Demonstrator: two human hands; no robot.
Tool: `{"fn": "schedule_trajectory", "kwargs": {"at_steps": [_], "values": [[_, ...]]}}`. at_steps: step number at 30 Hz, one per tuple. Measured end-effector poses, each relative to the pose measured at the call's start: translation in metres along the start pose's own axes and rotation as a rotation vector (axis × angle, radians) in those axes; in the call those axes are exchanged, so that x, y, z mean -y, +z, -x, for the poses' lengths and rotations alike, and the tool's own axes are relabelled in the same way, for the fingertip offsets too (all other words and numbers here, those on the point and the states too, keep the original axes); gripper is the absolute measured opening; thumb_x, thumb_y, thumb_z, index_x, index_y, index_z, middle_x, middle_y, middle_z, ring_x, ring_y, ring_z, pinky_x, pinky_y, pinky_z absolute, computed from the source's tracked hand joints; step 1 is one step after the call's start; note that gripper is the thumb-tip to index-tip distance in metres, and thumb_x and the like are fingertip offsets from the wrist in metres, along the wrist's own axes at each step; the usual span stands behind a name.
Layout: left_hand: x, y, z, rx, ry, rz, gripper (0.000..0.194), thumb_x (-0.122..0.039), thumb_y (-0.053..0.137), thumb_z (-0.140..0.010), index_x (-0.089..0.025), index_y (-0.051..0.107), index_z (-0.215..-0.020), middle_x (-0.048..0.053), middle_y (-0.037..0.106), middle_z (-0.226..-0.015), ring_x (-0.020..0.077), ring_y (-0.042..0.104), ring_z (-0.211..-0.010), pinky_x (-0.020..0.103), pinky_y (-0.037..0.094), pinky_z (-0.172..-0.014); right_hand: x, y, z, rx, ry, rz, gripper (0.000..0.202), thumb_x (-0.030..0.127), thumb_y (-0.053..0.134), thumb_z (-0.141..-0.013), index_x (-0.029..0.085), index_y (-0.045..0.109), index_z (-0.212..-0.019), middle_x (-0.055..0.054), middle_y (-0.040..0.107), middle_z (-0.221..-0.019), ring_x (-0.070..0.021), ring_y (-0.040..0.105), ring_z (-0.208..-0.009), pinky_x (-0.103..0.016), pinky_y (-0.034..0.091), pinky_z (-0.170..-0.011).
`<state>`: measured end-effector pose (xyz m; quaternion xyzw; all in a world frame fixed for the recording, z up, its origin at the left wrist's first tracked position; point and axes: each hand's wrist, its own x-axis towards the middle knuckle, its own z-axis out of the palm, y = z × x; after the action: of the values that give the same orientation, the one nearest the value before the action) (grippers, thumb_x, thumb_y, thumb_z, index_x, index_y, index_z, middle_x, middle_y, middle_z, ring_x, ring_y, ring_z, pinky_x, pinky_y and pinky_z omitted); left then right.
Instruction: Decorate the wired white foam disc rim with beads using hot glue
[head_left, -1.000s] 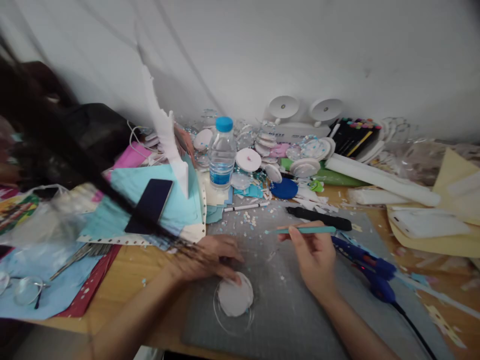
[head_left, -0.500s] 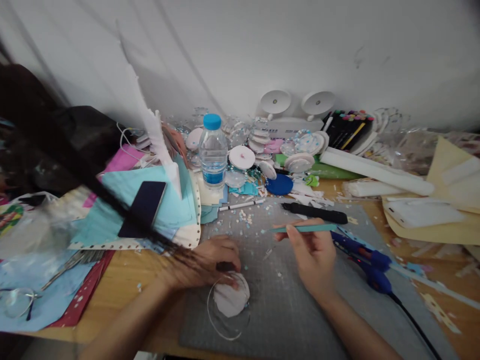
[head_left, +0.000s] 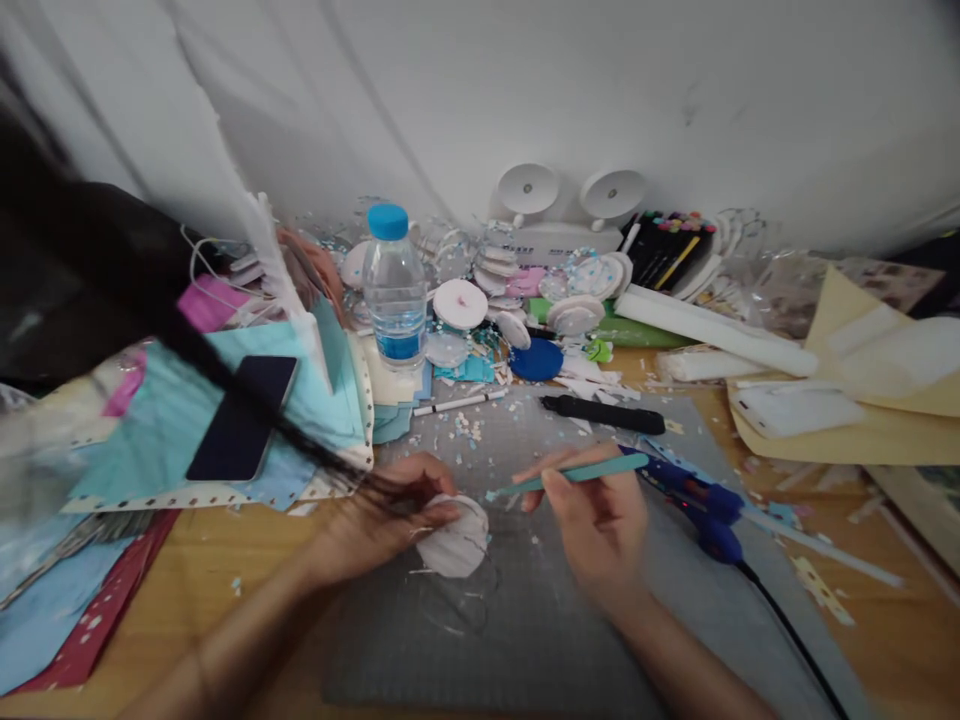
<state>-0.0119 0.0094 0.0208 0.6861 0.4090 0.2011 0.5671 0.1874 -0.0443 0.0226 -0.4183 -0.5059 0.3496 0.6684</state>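
Observation:
My left hand (head_left: 405, 515) pinches a round white paper disc (head_left: 454, 545) between thumb and fingers, tilted above the mat. A thin clear wire loop (head_left: 457, 612) hangs below the disc. Teal tweezers (head_left: 592, 468) are gripped in my right hand (head_left: 600, 525), their tips pointing left toward the disc but apart from it. At the tips sits a tiny pale-blue piece (head_left: 491, 495). Beyond the right hand lies a blue glue gun (head_left: 694, 500) with a small red light and a translucent stick at its rear.
Small confetti pieces (head_left: 469, 425) lie scattered on the grey cutting mat (head_left: 540, 640). A black pen-like tool (head_left: 604, 413), water bottle (head_left: 395, 300) and several white discs (head_left: 460, 303) stand behind. Phone (head_left: 241, 415) on blue sheets at left; white rolls (head_left: 720, 330) at right. Dark blurred strands (head_left: 202, 350) cross the left.
My left hand has raised and tilted the disc. The tweezers have moved left, closer to it, with the small piece at their tips. The whole view has shifted slightly.

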Motion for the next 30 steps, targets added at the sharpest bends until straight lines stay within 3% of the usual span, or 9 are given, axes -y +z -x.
{"fn": "schedule_trajectory", "kwargs": {"at_steps": [7,17,30], "values": [[-0.002,0.0,0.003,-0.009,0.028,-0.052,0.021,-0.035,0.062,-0.081,-0.015,0.058,-0.086,0.002,0.058,-0.08,0.0138,0.054,-0.074,0.026,0.045,-0.066,-0.002,0.002,0.006,0.092,-0.048,-0.021,0.015,0.008,0.052,-0.086,0.022,0.056,-0.089,-0.001,0.061,-0.08,-0.0114,0.061,-0.064,-0.024,0.052,-0.052],[-0.001,0.002,0.005,0.028,0.003,0.133,0.024,-0.034,0.066,-0.079,-0.014,0.055,-0.085,0.001,0.055,-0.076,0.011,0.052,-0.068,0.021,0.041,-0.059,-0.007,-0.001,0.013,0.181,-0.084,0.11,0.014,0.008,0.053,-0.084,0.021,0.055,-0.09,-0.003,0.064,-0.082,-0.0144,0.064,-0.07,-0.028,0.054,-0.059],[0.002,0.003,0.004,0.034,0.011,0.27,0.022,-0.029,0.068,-0.078,-0.014,0.054,-0.085,0.0,0.055,-0.075,0.0086,0.05,-0.064,0.019,0.039,-0.056,-0.006,-0.003,0.013,0.223,-0.207,0.191,0.027,0.004,0.054,-0.08,0.024,0.054,-0.098,-0.002,0.067,-0.084,-0.016,0.065,-0.073,-0.032,0.055,-0.062]]}}
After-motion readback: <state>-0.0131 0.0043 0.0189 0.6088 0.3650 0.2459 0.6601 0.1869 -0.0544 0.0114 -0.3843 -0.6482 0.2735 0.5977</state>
